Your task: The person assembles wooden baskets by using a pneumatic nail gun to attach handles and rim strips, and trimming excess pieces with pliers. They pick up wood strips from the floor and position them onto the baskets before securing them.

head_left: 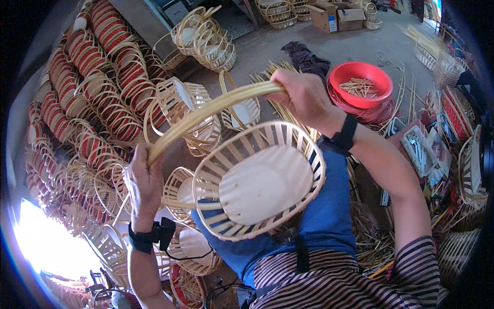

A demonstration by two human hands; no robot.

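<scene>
My left hand (145,183) and my right hand (304,100) both grip a long, pale, curved cane handle (216,103), raised across the upper part of my view with one hand near each side. Beneath it an oval woven basket (265,183) with slatted sides and a pale flat base rests over my jeans-clad legs. A horizontal cane piece runs from beside my left hand into the basket; whether it joins the raised handle is hidden behind that hand. Several similar baskets (239,110) lie just beyond and to the left.
Stacks of red-and-natural baskets (92,92) fill the left side. Cane strips (265,77), a dark cloth (306,56) and a red basin of short sticks (360,73) lie ahead. A tool tray (418,149) sits at right. Cardboard boxes (324,19) stand at the back.
</scene>
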